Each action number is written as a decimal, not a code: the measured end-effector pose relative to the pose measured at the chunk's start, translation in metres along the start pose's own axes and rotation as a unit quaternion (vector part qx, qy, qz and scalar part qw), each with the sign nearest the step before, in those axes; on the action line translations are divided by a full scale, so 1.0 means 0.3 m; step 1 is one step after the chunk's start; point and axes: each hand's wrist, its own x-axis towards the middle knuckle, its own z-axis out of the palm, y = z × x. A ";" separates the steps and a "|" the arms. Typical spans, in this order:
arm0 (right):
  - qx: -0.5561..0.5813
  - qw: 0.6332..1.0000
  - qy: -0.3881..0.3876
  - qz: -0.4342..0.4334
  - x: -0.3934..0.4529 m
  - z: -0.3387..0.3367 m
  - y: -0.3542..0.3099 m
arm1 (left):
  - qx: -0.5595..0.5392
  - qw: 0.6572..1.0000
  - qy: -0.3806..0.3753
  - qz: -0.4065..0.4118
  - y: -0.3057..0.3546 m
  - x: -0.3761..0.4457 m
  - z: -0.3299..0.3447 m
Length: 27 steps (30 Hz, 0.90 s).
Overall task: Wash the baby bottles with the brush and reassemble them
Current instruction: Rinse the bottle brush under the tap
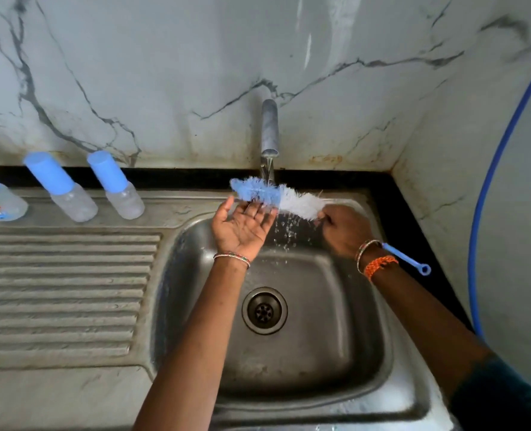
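Brush [278, 197] under running tap [269, 129], right hand [345, 231] gripping.

3 bottles [71, 194] on drainboard [65, 290], left of sink [335, 306].

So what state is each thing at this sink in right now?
Tap: running, water falling on the brush.
Brush: wet, held level under the tap.
Right hand: grips the brush handle.
Left hand: open, palm up beneath the bristles.
Bottles: three in view, capped, standing on the drainboard.
Sink: wet, drain open.
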 end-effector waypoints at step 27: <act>0.264 0.955 -0.008 0.137 0.401 0.162 -0.245 | 0.187 0.961 0.199 0.038 0.139 0.068 -0.126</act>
